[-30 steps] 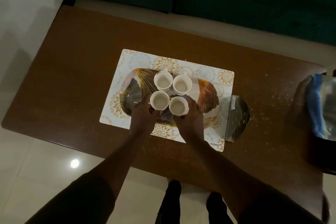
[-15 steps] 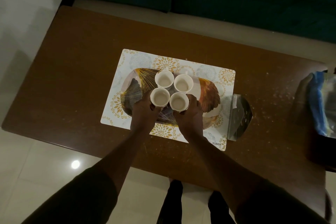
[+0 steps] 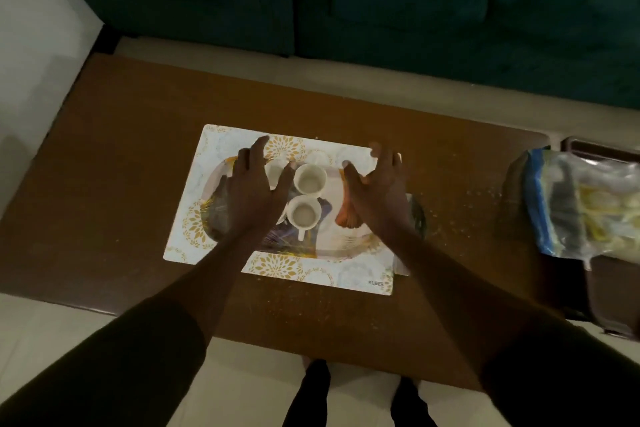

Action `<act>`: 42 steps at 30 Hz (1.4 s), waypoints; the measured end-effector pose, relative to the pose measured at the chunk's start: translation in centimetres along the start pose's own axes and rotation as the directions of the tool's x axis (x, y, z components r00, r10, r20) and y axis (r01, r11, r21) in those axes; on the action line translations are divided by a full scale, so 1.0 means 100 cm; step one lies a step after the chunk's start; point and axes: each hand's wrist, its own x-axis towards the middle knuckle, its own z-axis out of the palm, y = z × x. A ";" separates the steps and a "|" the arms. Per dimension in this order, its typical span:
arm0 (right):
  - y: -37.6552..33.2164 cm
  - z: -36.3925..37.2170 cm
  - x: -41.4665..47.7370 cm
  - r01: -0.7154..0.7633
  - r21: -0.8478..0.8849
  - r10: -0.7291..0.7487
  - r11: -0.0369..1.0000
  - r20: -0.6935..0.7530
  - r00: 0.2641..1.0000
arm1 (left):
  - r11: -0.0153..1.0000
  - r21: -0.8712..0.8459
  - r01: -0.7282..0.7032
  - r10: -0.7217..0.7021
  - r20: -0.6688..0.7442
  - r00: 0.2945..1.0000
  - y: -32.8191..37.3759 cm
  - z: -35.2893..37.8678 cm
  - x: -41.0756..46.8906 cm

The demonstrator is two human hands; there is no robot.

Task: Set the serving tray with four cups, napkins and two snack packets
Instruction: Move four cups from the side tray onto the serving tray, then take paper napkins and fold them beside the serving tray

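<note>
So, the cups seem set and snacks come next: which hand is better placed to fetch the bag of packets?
Probably the right hand: open, empty, and on the side of the plastic bag; the left hand hovers across the tray.

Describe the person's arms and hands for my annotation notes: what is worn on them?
The left hand and right hand are bare: no gloves, and no rings, watch or bracelet can be made out in this dim light. Both forearms are uncovered. Dark sleeves, black or nearly so, cover the arms from about the elbow up, plain, with no visible pattern or marking.
</note>
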 end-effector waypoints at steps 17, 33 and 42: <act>0.248 -0.267 -0.005 -0.326 0.083 0.334 0.942 -0.329 0.883 | 0.925 -0.309 -0.222 0.308 0.265 0.914 0.287 0.201 -0.079; 0.466 -0.408 -0.101 -0.770 0.135 0.754 0.624 -0.366 0.546 | 0.932 -0.309 -0.188 0.361 0.819 0.446 0.455 0.404 -0.245; 0.495 -0.416 -0.101 -0.641 -0.129 0.574 0.756 -0.340 0.745 | 0.950 -0.256 -0.179 0.307 0.872 0.381 0.454 0.444 -0.286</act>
